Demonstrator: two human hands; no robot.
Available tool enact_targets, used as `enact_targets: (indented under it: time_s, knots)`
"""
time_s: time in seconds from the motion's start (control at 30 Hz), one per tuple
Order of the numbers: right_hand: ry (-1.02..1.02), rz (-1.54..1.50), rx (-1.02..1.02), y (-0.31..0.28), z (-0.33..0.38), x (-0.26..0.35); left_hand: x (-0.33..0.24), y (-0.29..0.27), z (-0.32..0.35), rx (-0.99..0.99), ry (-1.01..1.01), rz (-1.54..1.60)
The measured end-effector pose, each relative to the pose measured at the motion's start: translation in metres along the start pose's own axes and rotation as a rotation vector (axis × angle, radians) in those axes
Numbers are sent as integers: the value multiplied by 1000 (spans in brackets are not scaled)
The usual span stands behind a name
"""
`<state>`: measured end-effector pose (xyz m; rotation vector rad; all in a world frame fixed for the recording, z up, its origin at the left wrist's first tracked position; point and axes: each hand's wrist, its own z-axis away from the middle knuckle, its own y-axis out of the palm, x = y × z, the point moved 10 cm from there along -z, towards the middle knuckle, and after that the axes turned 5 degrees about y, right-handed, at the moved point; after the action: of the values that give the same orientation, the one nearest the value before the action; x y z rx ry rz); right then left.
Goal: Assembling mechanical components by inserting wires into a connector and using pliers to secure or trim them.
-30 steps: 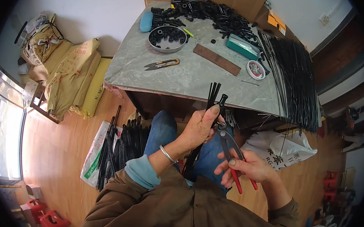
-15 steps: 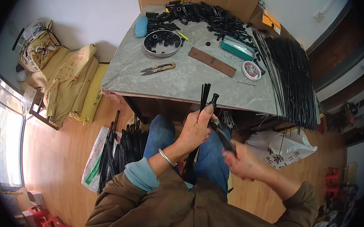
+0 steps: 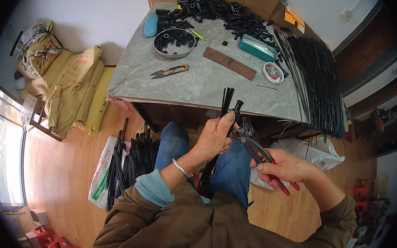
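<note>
My left hand [image 3: 216,133] is closed round a bunch of thin black rods [image 3: 226,99] and a black tubular fitting [image 3: 238,106], its thumb pressed on the fitting. The rods fan out above the fist, and their lower lengths run down between my knees. In my right hand [image 3: 282,166] are pliers [image 3: 254,148] with dark jaws and red handles. Their jaws meet the black piece just beside my left fingers; the exact contact point is hidden. Both hands are above my lap, in front of the table's near edge.
On the grey table [image 3: 182,88] are scissors-like snips [image 3: 169,71], a round metal dish [image 3: 175,52] of black rings, a brown bar [image 3: 229,63], a small white tub [image 3: 273,72] and a green box [image 3: 257,50]. Black tubes [image 3: 227,13] pile behind; long black rods [image 3: 315,83] lie right.
My right hand has turned and shifted right and slightly down, so the pliers' red handles now show, spread apart. My left hand keeps its grip nearly in place.
</note>
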<state>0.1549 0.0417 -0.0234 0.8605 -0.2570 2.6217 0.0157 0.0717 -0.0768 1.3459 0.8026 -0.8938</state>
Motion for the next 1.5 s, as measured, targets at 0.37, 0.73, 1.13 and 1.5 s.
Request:
enact_targets:
  time_s: [0.37, 0.73, 1.13, 1.5]
  knots:
    - [67, -74, -50, 8, -4, -3, -6, 5, -1, -43, 40, -37]
    - [-402, 873, -1131, -138, -71, 53, -32, -78, -24, -556, 301, -205]
    - [-1021, 333, -912, -45, -37, 31, -166, -110, 12, -595, 726, 185]
    - [-559, -901, 318, 43, -127, -75, -158, -183, 66, -789, 705, 338]
